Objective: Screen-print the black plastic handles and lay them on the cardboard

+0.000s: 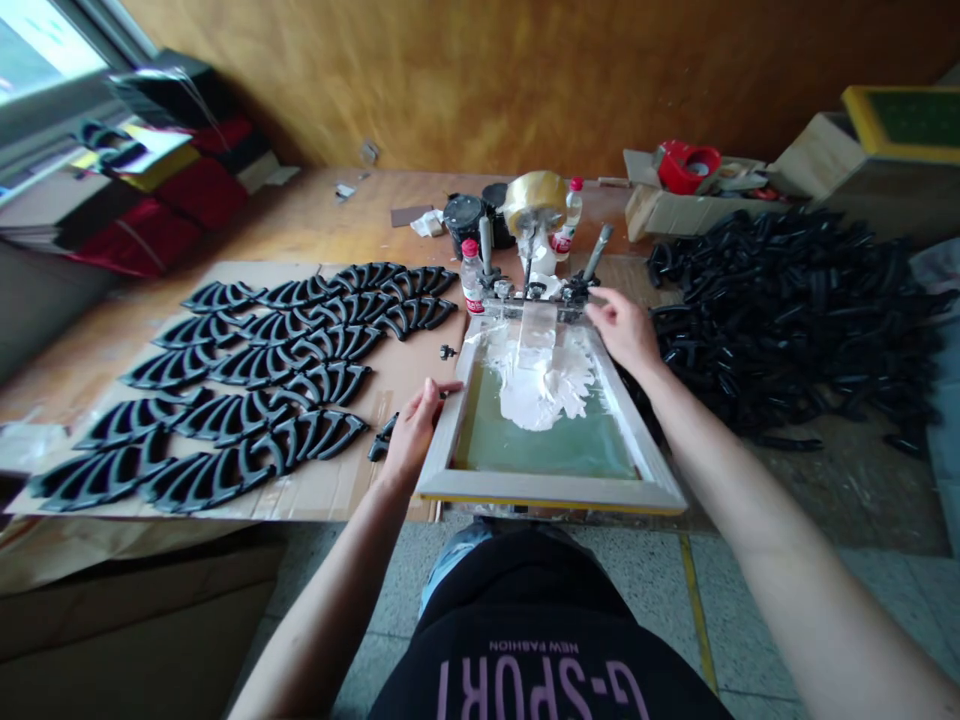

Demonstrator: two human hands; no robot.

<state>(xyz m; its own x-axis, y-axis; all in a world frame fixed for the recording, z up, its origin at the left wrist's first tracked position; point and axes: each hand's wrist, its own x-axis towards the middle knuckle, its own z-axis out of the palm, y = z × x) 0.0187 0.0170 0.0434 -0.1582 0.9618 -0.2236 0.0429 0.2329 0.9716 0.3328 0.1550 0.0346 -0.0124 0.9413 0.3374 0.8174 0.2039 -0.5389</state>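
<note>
The left hand (415, 435) and right hand (626, 332) rest on opposite side rails of a wooden screen-printing frame (551, 490), which lies on the counter (300, 215) at the near edge. The left grip lies along the left rail with its fingers extended, while the right grip sits near the far right corner with its fingers slightly spread. Neither visibly pinches anything, and the view cannot settle whether either is clasping its rail. White ink (536, 385) lies thickly across the middle and far part of the green mesh (544, 445), with a clear plastic strip (537, 335) lying in it. The nearer mesh shows no ink. Left of the frame, curved black plastic pieces (255, 400) stand in neat, overlapping rows on a cardboard sheet (405, 380), which they largely cover. To the right, a much larger loose heap of similar black pieces (787, 320) lies unsorted.
</note>
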